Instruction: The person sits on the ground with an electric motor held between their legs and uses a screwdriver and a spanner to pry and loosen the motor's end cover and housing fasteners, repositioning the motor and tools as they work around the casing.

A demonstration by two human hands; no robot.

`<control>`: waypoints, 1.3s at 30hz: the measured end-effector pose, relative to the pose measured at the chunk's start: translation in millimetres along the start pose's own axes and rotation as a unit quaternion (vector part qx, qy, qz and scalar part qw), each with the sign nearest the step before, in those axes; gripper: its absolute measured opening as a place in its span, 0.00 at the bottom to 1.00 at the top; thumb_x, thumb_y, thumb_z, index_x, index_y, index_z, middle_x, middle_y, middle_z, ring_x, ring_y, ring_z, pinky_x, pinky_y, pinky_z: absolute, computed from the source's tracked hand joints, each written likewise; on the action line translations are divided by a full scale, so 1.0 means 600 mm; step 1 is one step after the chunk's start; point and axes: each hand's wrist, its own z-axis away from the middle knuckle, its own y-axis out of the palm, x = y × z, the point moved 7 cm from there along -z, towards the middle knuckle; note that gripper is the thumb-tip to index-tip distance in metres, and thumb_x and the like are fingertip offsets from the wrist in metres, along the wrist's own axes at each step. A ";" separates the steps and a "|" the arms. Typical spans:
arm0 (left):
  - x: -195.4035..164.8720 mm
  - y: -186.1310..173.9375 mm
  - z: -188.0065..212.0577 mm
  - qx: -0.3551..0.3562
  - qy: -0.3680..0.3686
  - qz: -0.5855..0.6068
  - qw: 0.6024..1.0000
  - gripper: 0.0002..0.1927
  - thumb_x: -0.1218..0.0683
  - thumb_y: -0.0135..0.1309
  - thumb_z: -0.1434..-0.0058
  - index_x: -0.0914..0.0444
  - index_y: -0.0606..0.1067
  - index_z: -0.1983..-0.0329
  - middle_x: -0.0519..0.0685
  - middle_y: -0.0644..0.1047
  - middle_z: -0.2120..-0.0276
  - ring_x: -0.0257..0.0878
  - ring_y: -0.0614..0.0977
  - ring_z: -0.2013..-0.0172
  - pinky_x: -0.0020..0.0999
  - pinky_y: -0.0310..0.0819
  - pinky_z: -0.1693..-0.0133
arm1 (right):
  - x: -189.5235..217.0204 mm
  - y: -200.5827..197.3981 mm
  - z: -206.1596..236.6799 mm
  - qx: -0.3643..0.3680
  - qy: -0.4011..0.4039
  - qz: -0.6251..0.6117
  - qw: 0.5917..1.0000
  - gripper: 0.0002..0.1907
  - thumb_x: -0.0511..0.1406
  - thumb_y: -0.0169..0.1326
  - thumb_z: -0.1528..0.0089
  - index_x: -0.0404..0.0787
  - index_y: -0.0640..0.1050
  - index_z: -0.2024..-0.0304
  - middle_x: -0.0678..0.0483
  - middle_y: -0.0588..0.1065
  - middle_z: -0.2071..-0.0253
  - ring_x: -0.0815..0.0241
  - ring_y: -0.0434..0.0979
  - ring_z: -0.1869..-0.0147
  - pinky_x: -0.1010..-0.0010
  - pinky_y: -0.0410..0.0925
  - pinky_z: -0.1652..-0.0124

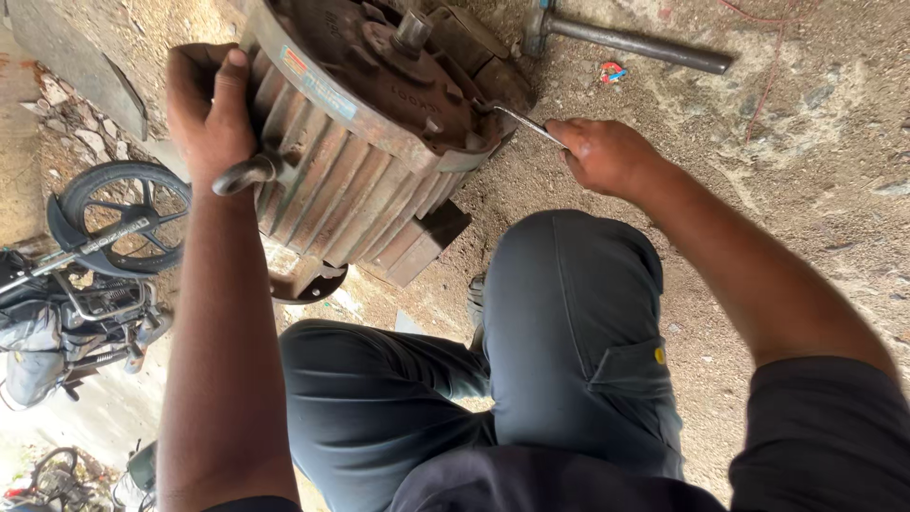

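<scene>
A large rusty electric motor [370, 161] with ribbed casing and a short shaft stands on the dirt ground in front of my knees. My left hand [209, 109] grips its upper rim, just above the lifting eye bolt [245, 174]. My right hand [607, 154] is closed on a thin metal spanner [526, 121] whose far end sits against the motor's end cover at the right.
A hammer [626, 40] with a metal handle lies on the ground beyond the motor. A small red and blue scrap [611, 71] lies near it. A parked motorcycle [85, 265] stands at the left. My grey-trousered legs [559, 332] fill the lower middle.
</scene>
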 end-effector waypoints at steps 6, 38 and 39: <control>-0.010 0.003 0.002 -0.007 0.014 -0.027 1.000 0.11 0.53 0.59 0.25 0.66 0.75 0.53 0.50 0.81 0.58 0.39 0.81 0.55 0.35 0.77 0.47 | -0.027 0.022 0.011 0.076 0.109 -0.136 0.982 0.29 0.37 0.51 0.33 0.49 0.64 0.29 0.40 0.76 0.49 0.43 0.81 0.53 0.54 0.73 0.50; -0.036 0.012 0.007 -0.034 -0.004 -0.067 0.997 0.11 0.52 0.60 0.29 0.65 0.75 0.57 0.53 0.82 0.62 0.43 0.84 0.58 0.38 0.78 0.52 | 0.039 -0.163 0.017 0.211 0.240 0.094 0.943 0.29 0.31 0.49 0.34 0.34 0.59 0.32 0.41 0.77 0.70 0.46 0.83 0.67 0.55 0.76 0.65; -0.036 0.011 0.007 -0.035 -0.004 -0.064 0.997 0.11 0.52 0.60 0.29 0.66 0.75 0.56 0.52 0.82 0.62 0.42 0.85 0.58 0.37 0.78 0.51 | 0.017 -0.141 0.032 0.200 0.228 0.075 0.950 0.34 0.32 0.50 0.35 0.36 0.55 0.28 0.41 0.77 0.71 0.46 0.82 0.68 0.57 0.76 0.65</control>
